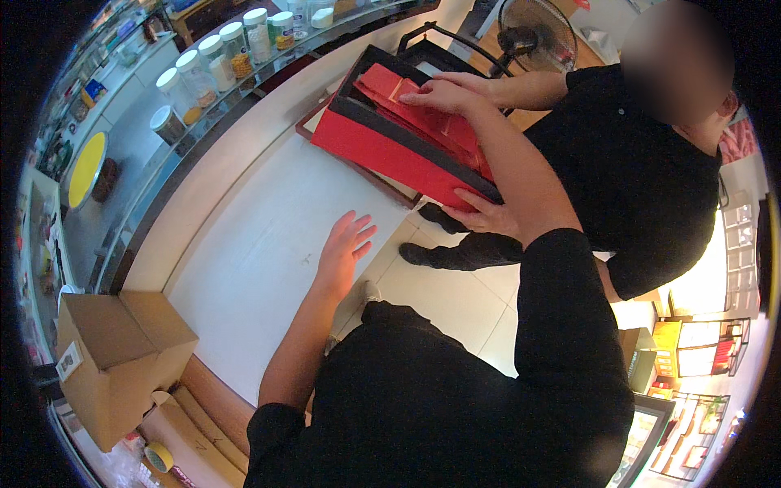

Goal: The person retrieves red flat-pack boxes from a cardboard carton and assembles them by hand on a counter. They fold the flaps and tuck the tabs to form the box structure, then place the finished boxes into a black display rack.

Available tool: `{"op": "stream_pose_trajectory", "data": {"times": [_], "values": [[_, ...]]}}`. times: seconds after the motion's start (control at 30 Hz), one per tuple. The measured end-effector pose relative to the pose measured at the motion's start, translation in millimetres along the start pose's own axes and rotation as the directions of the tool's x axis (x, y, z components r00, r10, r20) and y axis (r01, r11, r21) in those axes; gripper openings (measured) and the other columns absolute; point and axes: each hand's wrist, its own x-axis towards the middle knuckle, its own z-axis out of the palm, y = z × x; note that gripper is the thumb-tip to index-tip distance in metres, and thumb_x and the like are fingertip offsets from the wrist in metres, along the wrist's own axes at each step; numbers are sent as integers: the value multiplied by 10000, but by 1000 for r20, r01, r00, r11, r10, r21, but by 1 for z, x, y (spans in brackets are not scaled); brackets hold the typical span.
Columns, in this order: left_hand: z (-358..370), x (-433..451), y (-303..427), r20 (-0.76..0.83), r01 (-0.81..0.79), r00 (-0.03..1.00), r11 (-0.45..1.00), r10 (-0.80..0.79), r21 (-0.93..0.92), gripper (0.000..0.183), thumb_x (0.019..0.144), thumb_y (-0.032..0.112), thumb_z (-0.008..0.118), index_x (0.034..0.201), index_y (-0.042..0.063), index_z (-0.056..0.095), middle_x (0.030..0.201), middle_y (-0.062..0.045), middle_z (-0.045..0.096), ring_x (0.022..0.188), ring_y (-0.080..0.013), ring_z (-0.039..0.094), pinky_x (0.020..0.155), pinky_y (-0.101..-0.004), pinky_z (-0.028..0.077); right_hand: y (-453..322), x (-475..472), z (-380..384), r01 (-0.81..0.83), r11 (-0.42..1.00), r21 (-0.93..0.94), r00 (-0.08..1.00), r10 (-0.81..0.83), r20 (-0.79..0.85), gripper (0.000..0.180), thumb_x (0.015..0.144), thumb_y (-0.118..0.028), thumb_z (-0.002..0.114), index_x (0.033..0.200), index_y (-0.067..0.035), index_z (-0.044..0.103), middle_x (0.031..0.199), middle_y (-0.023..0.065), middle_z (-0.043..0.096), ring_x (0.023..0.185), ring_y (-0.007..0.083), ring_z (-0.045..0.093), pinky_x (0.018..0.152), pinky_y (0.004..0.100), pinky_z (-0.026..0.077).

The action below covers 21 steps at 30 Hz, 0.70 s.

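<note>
My left hand (346, 253) is held above the white tabletop (262, 244), fingers apart, holding nothing. My right hand (442, 97) reaches into an open red box (390, 155) with a black inner rim. Its fingertips lie on a red packet (387, 85) with a gold-coloured band; its thumb is hidden, so a grip cannot be told. More red packets (464, 137) lie in the box, partly under my forearm. The box sits tilted over a dark-framed tray (390, 189). A co-worker's hand (485, 213) touches the box's near corner, and their other hand (467, 82) is beside mine.
A co-worker in black (622, 171) stands at the right. Lidded jars (232, 52) line the glass counter. A cardboard box (116, 341), a roll of yellow tape (158, 457) and more cardboard (195, 439) are at lower left. A fan (537, 36) stands behind the red box.
</note>
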Motion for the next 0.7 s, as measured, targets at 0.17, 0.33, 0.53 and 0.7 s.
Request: {"op": "stream_pose_trajectory", "data": {"times": [0.17, 0.33, 0.53, 0.7], "values": [[-7, -1, -7, -3, 31, 1000, 999, -31, 35, 562, 888, 373, 426, 1305, 29, 271, 1266, -168, 439, 1135, -269, 461, 960, -389, 339, 25, -12, -15, 98, 944, 314, 992, -118, 46, 526, 802, -387, 613, 1164, -16, 523, 1013, 75, 619, 876, 130, 588, 722, 271, 479], [-11, 0, -13, 35, 68, 997, 997, -69, 34, 572, 881, 410, 437, 1286, 29, 301, 1237, -170, 467, 1105, -259, 481, 943, -377, 348, 34, -30, -21, 173, 905, 387, 981, -192, 10, 437, 761, -269, 683, 1086, -5, 558, 945, 66, 632, 857, 141, 590, 744, 277, 472], [-12, -3, -18, 76, 45, 996, 996, -50, 72, 553, 865, 409, 487, 1244, 28, 357, 1193, -161, 507, 1059, -241, 510, 915, -360, 364, 29, -54, -22, 69, 996, -57, 997, -67, 32, 590, 667, -302, 745, 1111, 27, 535, 1002, 94, 599, 905, 175, 560, 828, 292, 432], [-14, -9, -19, 88, 25, 996, 995, -34, 96, 473, 890, 356, 467, 1224, 31, 388, 1163, -148, 530, 1035, -226, 523, 895, -340, 381, 7, -81, -18, -52, 944, 325, 991, 9, 133, 551, 687, -211, 733, 1120, 49, 515, 967, 107, 612, 877, 189, 588, 757, 304, 471]]}}
